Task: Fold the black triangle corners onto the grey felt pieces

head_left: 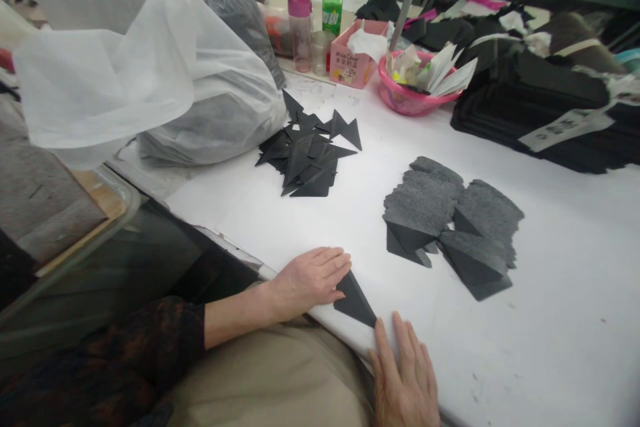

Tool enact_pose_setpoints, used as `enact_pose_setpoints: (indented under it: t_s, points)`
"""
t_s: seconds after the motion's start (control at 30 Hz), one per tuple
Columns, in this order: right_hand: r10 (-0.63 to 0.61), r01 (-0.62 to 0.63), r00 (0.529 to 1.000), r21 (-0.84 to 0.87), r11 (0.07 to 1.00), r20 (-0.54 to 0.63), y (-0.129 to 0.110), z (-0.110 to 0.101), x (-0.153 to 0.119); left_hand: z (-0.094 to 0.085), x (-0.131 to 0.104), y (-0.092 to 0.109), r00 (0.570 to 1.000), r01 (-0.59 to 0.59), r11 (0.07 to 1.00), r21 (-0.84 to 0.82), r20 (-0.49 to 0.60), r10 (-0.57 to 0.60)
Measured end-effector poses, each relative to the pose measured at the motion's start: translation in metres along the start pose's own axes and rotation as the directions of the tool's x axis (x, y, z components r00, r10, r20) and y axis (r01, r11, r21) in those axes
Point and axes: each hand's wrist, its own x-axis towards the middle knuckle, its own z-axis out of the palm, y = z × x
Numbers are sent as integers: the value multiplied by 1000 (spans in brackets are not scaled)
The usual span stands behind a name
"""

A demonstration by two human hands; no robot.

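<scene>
A black triangular fabric piece (pixel 356 303) lies flat on the white table near its front edge. My left hand (pixel 309 281) rests over its upper left end, fingers stretched out and pressing down. At its lower right corner, my right hand (pixel 404 373) lies with fingers extended, one fingertip touching the tip. Ahead is a loose pile of black triangles (pixel 305 159). To the right are overlapping rows of grey fabric pieces (pixel 425 190), with black folded triangles (pixel 477 270) along their near side.
A large whitish plastic bag (pixel 220 93) bulges at the left. Behind stand a pink bottle (pixel 300 27), a green bottle (pixel 331 7), a pink tissue box (pixel 353 63) and a pink basket (pixel 407 101) of scraps. A tall black fabric stack (pixel 540 97) sits at the back right.
</scene>
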Motion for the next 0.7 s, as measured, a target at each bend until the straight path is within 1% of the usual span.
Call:
enact_pose_setpoints:
  t_s: [0.13, 0.23, 0.3, 0.37, 0.47, 0.57, 0.63, 0.7]
  points:
    - [11, -10, 1000, -46, 999, 21, 5, -6, -7, -3, 0, 0, 997, 66, 998, 12, 31, -67]
    - [25, -26, 1000, -35, 999, -9, 8, -16, -1, -2, 0, -1, 993, 99, 995, 7, 70, -100]
    - [97, -95, 993, 28, 995, -70, 5, -22, 12, -1, 0, -3, 989, 123, 992, 1, 78, -123]
    - [188, -177, 979, 134, 975, -76, -3, -24, 30, -1, 0, -4, 987, 142, 990, -6, 81, -141]
    - [265, -269, 963, 223, 937, 51, -19, -17, 58, -2, 0, -5, 986, 149, 989, -22, 78, -146]
    - [341, -366, 930, 279, 888, 135, -29, -5, 73, -1, 0, -5, 993, 109, 993, -48, 59, -106]
    - [368, -407, 913, 325, 854, 175, -29, 2, 73, 2, 3, -4, 999, 25, 996, -85, 41, -22]
    - [354, -418, 906, 367, 831, 232, -26, 8, 70, 2, 9, -3, 997, -79, 986, -144, 14, 82]
